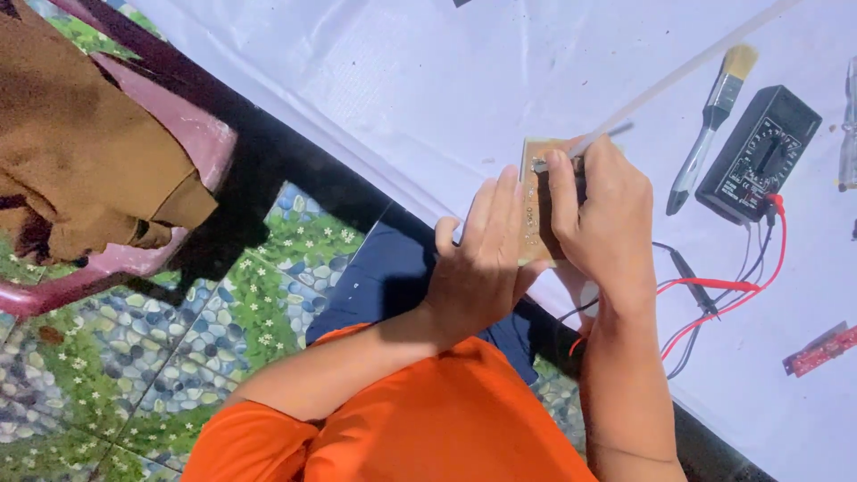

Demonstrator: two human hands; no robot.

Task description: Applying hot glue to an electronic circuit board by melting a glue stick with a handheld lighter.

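Observation:
My left hand (482,259) holds the near edge of a small tan circuit board (534,192), fingers flat along its side. My right hand (607,214) grips a dark tool against the board's top; a thin white rod (678,76) runs from that hand toward the far right. The board stands on edge over the white tabletop (428,80). Most of the board's face is hidden by my right hand.
A black multimeter (759,152) with red and black leads (714,286) lies to the right. A small paintbrush (714,116) lies beside it. A red circuit strip (821,350) sits far right. A pink plastic chair (178,134) with brown cloth stands at left on a patterned floor.

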